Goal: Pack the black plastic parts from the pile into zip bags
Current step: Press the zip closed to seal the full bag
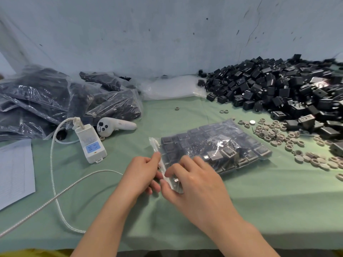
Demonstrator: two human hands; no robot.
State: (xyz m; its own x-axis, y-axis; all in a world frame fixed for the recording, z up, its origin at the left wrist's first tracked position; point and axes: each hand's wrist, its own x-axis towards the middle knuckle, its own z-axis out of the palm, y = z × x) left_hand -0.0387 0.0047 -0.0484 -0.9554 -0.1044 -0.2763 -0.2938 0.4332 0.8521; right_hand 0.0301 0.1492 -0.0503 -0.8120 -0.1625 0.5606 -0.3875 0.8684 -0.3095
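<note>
**Left hand [143, 173] and right hand [194, 180] pinched a full zip bag [213, 145] at its mouth**

It lay on the green cloth [259, 201] beside the pile of black parts [278, 89]. Sealing seemed the step in hand; next, the zip needed pressing shut along its whole length.

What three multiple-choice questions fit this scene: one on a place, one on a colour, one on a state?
1. Where is the pile of black parts? A. far right B. far left C. near edge
2. Which colour is the cloth? A. red B. green C. white
3. What do the left hand and right hand do? A. rest idle B. pinch the zip bag C. dig in the pile
Answers: 1 A, it lies far right; 2 B, the cloth is pale green; 3 B, both grip the bag's end.
</note>
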